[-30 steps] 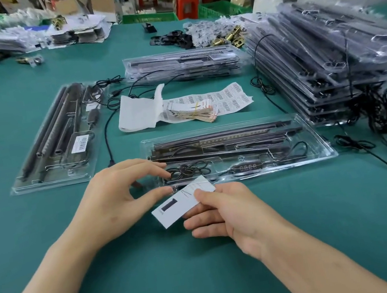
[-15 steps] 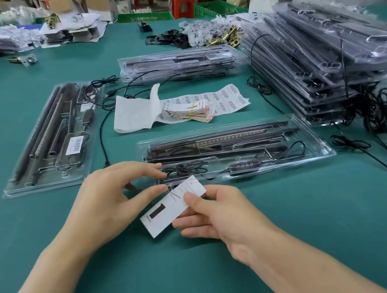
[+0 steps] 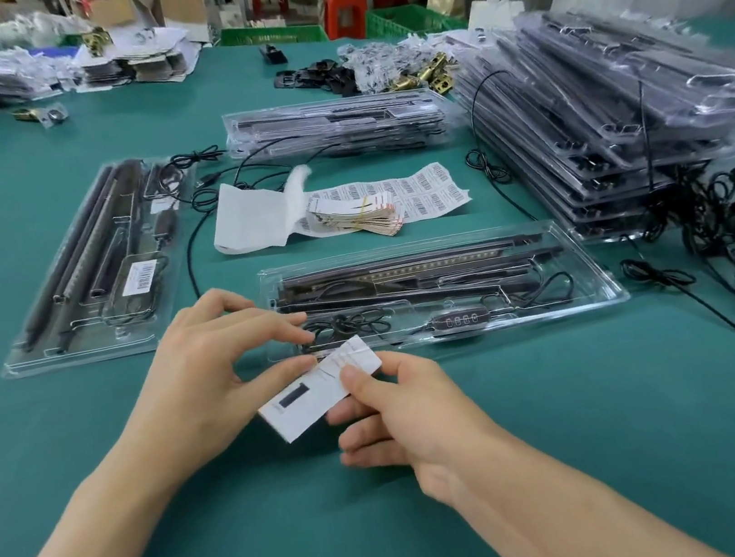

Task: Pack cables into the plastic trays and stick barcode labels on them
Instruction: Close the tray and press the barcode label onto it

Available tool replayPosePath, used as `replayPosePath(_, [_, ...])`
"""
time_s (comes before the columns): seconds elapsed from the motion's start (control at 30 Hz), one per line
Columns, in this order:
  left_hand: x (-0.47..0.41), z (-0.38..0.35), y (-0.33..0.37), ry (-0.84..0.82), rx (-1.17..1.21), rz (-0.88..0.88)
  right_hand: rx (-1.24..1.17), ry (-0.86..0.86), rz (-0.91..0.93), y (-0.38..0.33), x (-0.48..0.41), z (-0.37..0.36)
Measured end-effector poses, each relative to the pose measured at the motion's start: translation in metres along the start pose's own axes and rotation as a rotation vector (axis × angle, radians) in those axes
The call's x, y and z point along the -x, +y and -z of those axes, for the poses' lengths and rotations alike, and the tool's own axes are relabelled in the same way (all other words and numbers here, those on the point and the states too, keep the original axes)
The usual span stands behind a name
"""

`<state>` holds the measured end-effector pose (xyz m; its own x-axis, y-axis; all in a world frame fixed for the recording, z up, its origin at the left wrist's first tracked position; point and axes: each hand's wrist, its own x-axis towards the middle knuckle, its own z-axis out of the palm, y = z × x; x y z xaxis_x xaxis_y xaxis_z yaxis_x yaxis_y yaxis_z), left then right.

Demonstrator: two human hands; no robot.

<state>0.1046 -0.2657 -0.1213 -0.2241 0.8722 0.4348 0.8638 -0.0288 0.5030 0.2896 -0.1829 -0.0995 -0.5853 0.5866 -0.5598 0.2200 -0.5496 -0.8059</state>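
A small white paper slip [image 3: 312,401] with a dark block printed on it is held just in front of a clear plastic tray [image 3: 596,287]. That tray holds dark bars, a coiled black cable [image 3: 346,326] and a small controller. My right hand [image 3: 404,411] pinches the slip's right part with the thumb on top. My left hand [image 3: 213,373] has its thumb at the slip's upper left edge and its fingers curled over the tray's left end. A second packed tray [image 3: 81,354] with a barcode label [image 3: 140,277] lies to the left.
A sheet of barcode labels [image 3: 433,189], a banded bundle of slips [image 3: 359,217] and white backing paper [image 3: 252,219] lie behind the tray. Stacked packed trays [image 3: 617,112] stand at the right, a smaller stack [image 3: 333,128] behind. Loose black cables [image 3: 729,224] spread at the right.
Both hands and the slip have shifted a little leftward in view as the camera moved. The grip on the slip looks the same.
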Motion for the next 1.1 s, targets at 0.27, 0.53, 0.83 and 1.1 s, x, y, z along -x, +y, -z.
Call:
replayPosePath(0.27, [0.001, 0.002, 0.002, -0.039, 0.039, 0.013, -0.062, 0.009, -0.022, -0.001, 0.0, -0.007])
replayPosePath(0.53, [0.002, -0.001, 0.0, -0.044, 0.004, -0.017, -0.003, 0.02, -0.02, -0.005, 0.001, -0.011])
replayPosePath(0.83, [0.007, 0.01, -0.002, -0.074, 0.055, 0.298, 0.192, -0.016, -0.003, -0.002, 0.005, 0.008])
replayPosePath(1.1, [0.046, -0.004, 0.043, 0.062, 0.106, 0.558, 0.178, -0.081, 0.006, -0.001, -0.001, 0.004])
